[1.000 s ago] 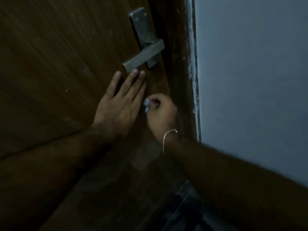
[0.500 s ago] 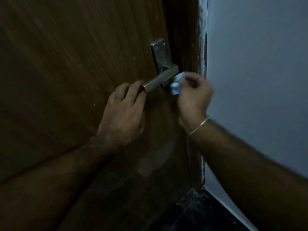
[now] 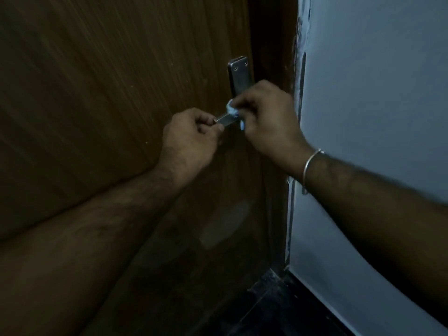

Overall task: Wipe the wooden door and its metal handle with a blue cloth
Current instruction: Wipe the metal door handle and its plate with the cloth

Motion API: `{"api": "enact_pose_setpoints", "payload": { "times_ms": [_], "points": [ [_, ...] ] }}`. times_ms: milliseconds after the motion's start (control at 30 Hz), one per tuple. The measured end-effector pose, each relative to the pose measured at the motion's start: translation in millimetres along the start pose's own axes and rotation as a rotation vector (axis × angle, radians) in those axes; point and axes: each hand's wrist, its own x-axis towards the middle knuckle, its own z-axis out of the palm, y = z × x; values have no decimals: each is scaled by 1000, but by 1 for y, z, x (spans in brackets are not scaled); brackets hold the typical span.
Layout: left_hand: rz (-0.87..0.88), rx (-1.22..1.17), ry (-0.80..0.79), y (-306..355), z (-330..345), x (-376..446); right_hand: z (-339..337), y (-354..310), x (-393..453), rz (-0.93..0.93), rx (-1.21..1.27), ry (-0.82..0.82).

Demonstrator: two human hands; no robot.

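Note:
The dark wooden door (image 3: pixel 109 93) fills the left and middle of the view. Its metal handle (image 3: pixel 226 120) juts left from a steel backplate (image 3: pixel 240 73) near the door's right edge. My left hand (image 3: pixel 191 139) pinches the free end of the lever with curled fingers. My right hand (image 3: pixel 269 120), a thin bangle on its wrist, grips a small bunched blue cloth (image 3: pixel 232 110) and presses it over the lever close to the backplate. Most of the cloth and the lever's inner part are hidden under my right fingers.
The dark door frame (image 3: pixel 274 44) runs down beside the handle. A pale grey wall (image 3: pixel 375 81) with chipped paint along its edge stands at the right. A dark floor (image 3: pixel 278 301) shows at the bottom. The light is dim.
My right hand rose from below the handle and brought the cloth onto the lever. My left hand left the door face and closed its fingers round the lever's end.

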Motion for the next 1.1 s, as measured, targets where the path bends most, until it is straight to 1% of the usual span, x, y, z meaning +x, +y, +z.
{"api": "enact_pose_setpoints", "payload": {
  "times_ms": [67, 100, 133, 167, 233, 267, 300, 367, 400, 433, 467, 533, 567, 600, 633, 700, 767, 833, 867, 900, 1000, 1033, 1100],
  "points": [
    [-35, -31, 1, 3, 0, 2, -5, 6, 8, 171, 91, 86],
    [-46, -36, -5, 4, 1, 2, -4, 6, 8, 218, 108, 130],
    [-57, -47, -10, 5, 2, 1, -1, 1, 4, 212, 94, 143],
    [-63, -64, -12, 6, 2, 1, 5, -6, -3, 155, 91, 124],
    [-59, -99, -10, 7, 0, 0, 15, -18, -15, 14, 105, 23],
    [-56, -96, -18, 8, -1, -1, 12, -15, -14, 11, 105, -7],
    [-49, -77, -34, 8, -1, -1, 4, -7, -6, 78, 101, 1],
    [-25, -49, -55, 7, -4, 0, -16, 8, 14, 283, 133, 52],
    [-14, -43, -61, 7, -6, 1, -21, 12, 19, 332, 117, 72],
    [-12, -38, -67, 7, -7, 2, -19, 12, 18, 322, 60, 81],
    [-15, -30, -70, 7, -6, 4, -16, 6, 14, 253, -11, 48],
    [-11, 31, -74, 6, -6, 7, -9, -15, 2, 11, -85, -91],
    [-10, 59, -78, 7, -6, 9, -10, -20, -1, -83, -102, -156],
    [-13, 75, -83, 9, -6, 10, -14, -19, 2, -124, -130, -209],
    [-16, 83, -87, 12, -5, 10, -21, -15, 11, -108, -176, -239],
    [0, 125, -88, 16, -4, 12, -33, -5, 32, 22, -224, -252],
    [17, 171, -82, 19, -3, 14, -36, 0, 46, 118, -245, -237],
    [21, 194, -83, 22, -4, 15, -29, -1, 55, 138, -273, -213],
    [24, 202, -93, 22, -5, 15, -25, -3, 58, 148, -254, -172],
    [29, 205, -106, 22, -6, 15, -21, -6, 61, 158, -201, -97],
    [56, 202, -110, 19, -9, 17, -14, -16, 69, 169, 14, 227],
    [57, 201, -107, 19, -9, 18, -12, -18, 66, 148, 34, 260],
    [46, 199, -109, 19, -7, 19, -6, -14, 57, 58, -26, 163]
  ]
}}
